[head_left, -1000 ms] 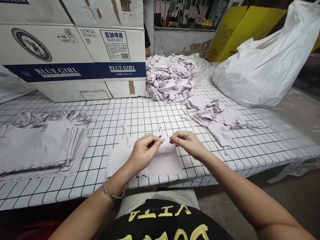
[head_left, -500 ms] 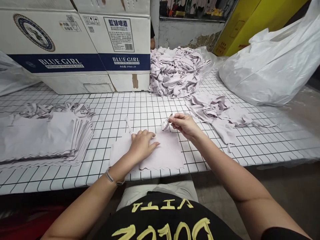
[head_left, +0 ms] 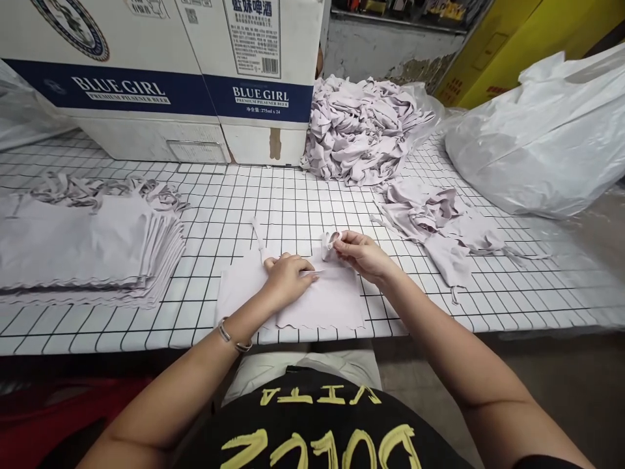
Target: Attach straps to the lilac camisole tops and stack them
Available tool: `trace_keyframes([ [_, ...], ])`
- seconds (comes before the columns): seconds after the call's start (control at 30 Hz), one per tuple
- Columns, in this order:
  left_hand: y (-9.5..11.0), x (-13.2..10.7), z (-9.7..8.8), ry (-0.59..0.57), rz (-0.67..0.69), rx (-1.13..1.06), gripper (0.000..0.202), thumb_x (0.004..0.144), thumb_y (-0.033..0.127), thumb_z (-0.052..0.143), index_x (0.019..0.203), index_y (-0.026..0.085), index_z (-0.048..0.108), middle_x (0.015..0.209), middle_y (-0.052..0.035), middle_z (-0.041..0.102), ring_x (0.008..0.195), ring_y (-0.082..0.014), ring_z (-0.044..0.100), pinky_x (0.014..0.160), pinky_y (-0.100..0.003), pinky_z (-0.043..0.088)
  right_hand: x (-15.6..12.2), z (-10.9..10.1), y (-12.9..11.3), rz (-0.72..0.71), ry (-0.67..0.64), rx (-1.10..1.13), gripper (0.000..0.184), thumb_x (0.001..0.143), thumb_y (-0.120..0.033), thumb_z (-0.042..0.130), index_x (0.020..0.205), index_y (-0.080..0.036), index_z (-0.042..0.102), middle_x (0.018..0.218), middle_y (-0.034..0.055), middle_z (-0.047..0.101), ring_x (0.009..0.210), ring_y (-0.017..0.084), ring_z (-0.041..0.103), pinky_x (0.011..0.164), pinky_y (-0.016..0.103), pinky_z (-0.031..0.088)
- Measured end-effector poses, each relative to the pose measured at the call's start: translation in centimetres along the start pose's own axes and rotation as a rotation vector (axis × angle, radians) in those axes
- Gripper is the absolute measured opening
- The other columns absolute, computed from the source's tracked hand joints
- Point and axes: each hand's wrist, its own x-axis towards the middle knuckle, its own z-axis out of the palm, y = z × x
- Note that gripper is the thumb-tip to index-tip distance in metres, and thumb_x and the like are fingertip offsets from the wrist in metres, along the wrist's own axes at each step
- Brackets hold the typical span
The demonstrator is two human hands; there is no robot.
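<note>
A pale lilac garment (head_left: pixel 322 301) with a scalloped hem lies flat near the table's front edge. My left hand (head_left: pixel 288 277) rests on its upper part, fingers curled down and pressing the cloth. My right hand (head_left: pixel 359 251) is just beyond the garment's top right corner, fingers pinched on its thin strap (head_left: pixel 328 242), which is curled up off the table. The garment's other strap (head_left: pixel 258 236) lies loose on the table to the left.
A neat stack of folded lilac garments (head_left: pixel 83 251) is at the left. A tangled heap of the same cloth (head_left: pixel 364 127) and a smaller loose bunch (head_left: pixel 430 215) sit at the back right. Cardboard boxes (head_left: pixel 161 71) stand behind; a white plastic bag (head_left: pixel 537 143) at right.
My left hand let go of the strap end and came down onto the garment. My right hand kept the strap, lifted it, then lowered it toward the cloth. The view shifted downward.
</note>
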Motion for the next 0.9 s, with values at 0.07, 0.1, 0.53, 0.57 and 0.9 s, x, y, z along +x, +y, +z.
trace_keyframes([
  [0.07, 0.0, -0.1, 0.0, 0.021, -0.017, -0.039, 0.01, 0.081, 0.032, 0.068, 0.077, 0.024, 0.071, 0.09, -0.0013, 0.071, 0.099, -0.0251, 0.055, 0.093, -0.048, 0.025, -0.4, 0.7, 0.5, -0.035, -0.038, -0.085, 0.032, 0.067, -0.041, 0.079, 0.076, -0.018, 0.059, 0.069, -0.0013, 0.059, 0.062, 0.011, 0.053, 0.06, 0.026, 0.042],
  [0.1, 0.0, -0.1, 0.0, 0.029, -0.02, -0.052, 0.009, 0.08, 0.031, 0.068, 0.076, 0.024, 0.071, 0.089, -0.0011, 0.071, 0.098, -0.0246, 0.056, 0.093, -0.047, 0.025, -0.6, 1.1, 0.7, -0.049, -0.059, -0.122, 0.032, 0.069, -0.043, 0.077, 0.078, -0.018, 0.058, 0.071, -0.0009, 0.06, 0.066, 0.012, 0.055, 0.064, 0.028, 0.044],
  [0.53, 0.0, -0.1, 0.2, 0.085, -0.031, -0.122, 0.008, 0.076, 0.027, 0.067, 0.071, 0.02, 0.067, 0.084, -0.001, 0.071, 0.092, -0.0225, 0.057, 0.092, -0.046, 0.026, -1.1, 3.1, 3.1, -0.199, 0.012, -0.391, 0.023, 0.079, -0.04, 0.066, 0.081, -0.018, 0.059, 0.08, -0.0001, 0.059, 0.075, 0.014, 0.054, 0.073, 0.03, 0.043],
  [0.57, 0.0, -0.1, 0.2, 0.086, -0.029, -0.126, 0.008, 0.076, 0.027, 0.067, 0.072, 0.021, 0.067, 0.084, -0.001, 0.072, 0.092, -0.0224, 0.057, 0.092, -0.046, 0.026, -1.1, 3.1, 3.1, -0.204, 0.014, -0.374, 0.023, 0.078, -0.039, 0.067, 0.082, -0.018, 0.059, 0.08, 0.0001, 0.06, 0.076, 0.014, 0.054, 0.073, 0.03, 0.044],
  [0.9, -0.3, 0.0, 0.6, 0.1, 0.006, -0.166, 0.011, 0.079, 0.034, 0.071, 0.075, 0.023, 0.071, 0.087, 0.0003, 0.072, 0.096, -0.022, 0.057, 0.092, -0.045, 0.025, -1.2, 2.6, 3.4, -0.135, 0.043, -0.074, 0.035, 0.066, -0.029, 0.082, 0.082, -0.021, 0.051, 0.078, -0.002, 0.067, 0.069, 0.012, 0.061, 0.069, 0.028, 0.049],
])
